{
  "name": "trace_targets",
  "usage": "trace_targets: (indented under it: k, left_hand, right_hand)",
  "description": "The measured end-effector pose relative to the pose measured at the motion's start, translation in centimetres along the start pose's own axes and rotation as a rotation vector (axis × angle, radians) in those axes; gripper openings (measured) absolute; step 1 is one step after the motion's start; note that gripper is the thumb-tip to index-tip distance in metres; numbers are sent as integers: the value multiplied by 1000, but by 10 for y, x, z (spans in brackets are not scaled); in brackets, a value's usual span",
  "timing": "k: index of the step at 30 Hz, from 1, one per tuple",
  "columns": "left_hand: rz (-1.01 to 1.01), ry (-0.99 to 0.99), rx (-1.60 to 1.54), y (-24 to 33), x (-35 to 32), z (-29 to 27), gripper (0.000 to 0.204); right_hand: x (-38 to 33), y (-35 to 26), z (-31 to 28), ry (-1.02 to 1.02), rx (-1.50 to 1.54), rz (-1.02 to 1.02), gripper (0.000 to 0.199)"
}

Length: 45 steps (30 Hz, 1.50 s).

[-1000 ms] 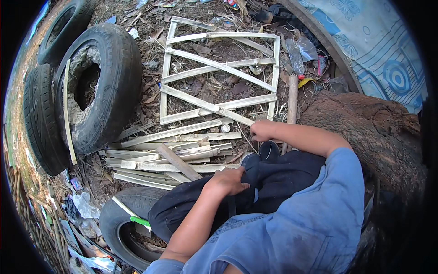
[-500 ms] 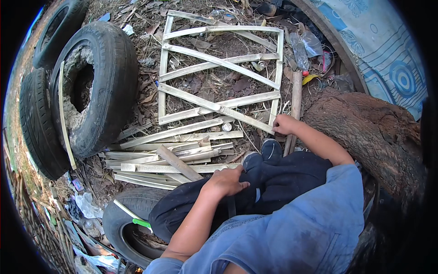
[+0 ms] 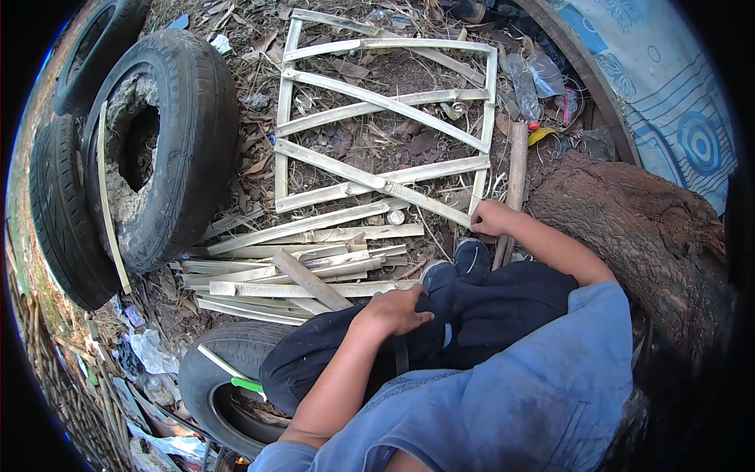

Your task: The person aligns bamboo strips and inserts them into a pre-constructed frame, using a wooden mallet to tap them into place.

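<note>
A lattice frame of pale split-bamboo strips (image 3: 330, 164) lies on the littered ground in front of me, with two side rails and several crossing slats. At its near right corner my right hand (image 3: 493, 218) is closed, its fingertips pinching the end of a bamboo strip; the exact grip is partly hidden. My left hand (image 3: 393, 311) rests on my knee with nothing in it, palm down and fingers loosely stretched. Just beyond that knee is a loose pile of bamboo strips (image 3: 259, 289), some lying across one another.
Old tyres (image 3: 197, 149) stand at the left. Another tyre (image 3: 208, 385) lies by my left leg, bearing a green-handled knife (image 3: 248, 385). A round wooden stick (image 3: 516, 169) and a thick log (image 3: 621, 212) lie at the right. Beyond are a plastic bottle (image 3: 524, 86) and patterned blue sheet (image 3: 641, 75).
The view has shifted slightly, so the frame appears a little farther right. My right hand stays at the frame's corner, and my left hand still rests on my knee.
</note>
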State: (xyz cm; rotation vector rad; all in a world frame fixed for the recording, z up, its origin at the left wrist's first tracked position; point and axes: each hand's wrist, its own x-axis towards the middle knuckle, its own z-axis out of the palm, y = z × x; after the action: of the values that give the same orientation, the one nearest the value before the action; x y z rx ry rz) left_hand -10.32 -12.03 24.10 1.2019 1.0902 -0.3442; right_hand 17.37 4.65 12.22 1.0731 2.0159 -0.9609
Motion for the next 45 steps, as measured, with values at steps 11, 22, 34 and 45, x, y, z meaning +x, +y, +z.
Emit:
trace_targets:
  k: [11,22,34,45]
  left_hand:
    - [-14,12,-43,-10,3,-3,64]
    - [-177,-45,-23,-11,12,1,68]
    - [-220,6,-73,-29,24,1,63]
    - [-228,-7,-110,-25,25,-3,69]
  right_hand:
    - [5,12,0,27,36,-16,22]
    - [4,36,-10,657,448,0,25]
    - [18,70,-33,945,795,135,19]
    - [48,73,-45,1053,710,84,25]
